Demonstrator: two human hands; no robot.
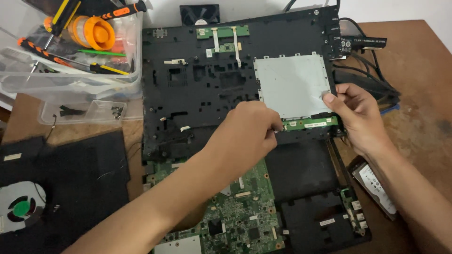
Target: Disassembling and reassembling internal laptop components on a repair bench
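In the head view, at the middle of the frame, my left hand (247, 134) pinches closed on the end of the small green board (310, 123). My right hand (358, 115) grips the black panel (197, 84) edge, thumb on the metal plate (292, 84). I should pull gently and keep the panel steady.

Bare counter (414, 61) is left open at right; the left side is blocked by a tool bin (70, 51) and fan (21, 207).
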